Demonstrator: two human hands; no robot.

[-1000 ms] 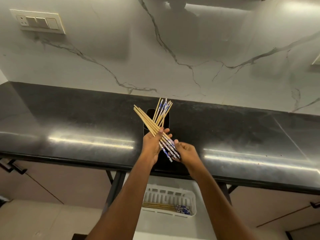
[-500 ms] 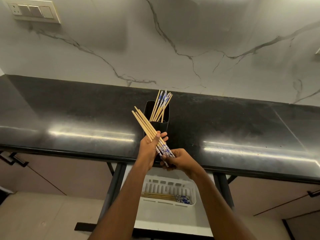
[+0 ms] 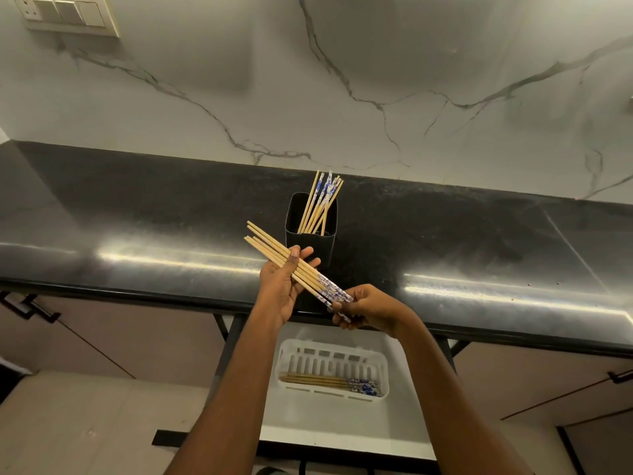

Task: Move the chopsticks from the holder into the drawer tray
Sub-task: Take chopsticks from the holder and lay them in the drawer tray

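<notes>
1. Chopsticks in a bundle lie tilted above the counter's front edge, just before the holder.
2. Left grip clasps their plain middle, thumb across them.
3. Right grip pinches their blue-patterned ends.
4. More sticks stand in the holder.
5. Others lie in the white tray below.

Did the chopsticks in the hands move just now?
Yes. The handheld bundle of wooden chopsticks has drawn back from the black rectangular holder, toward the front edge of the black counter.
</notes>
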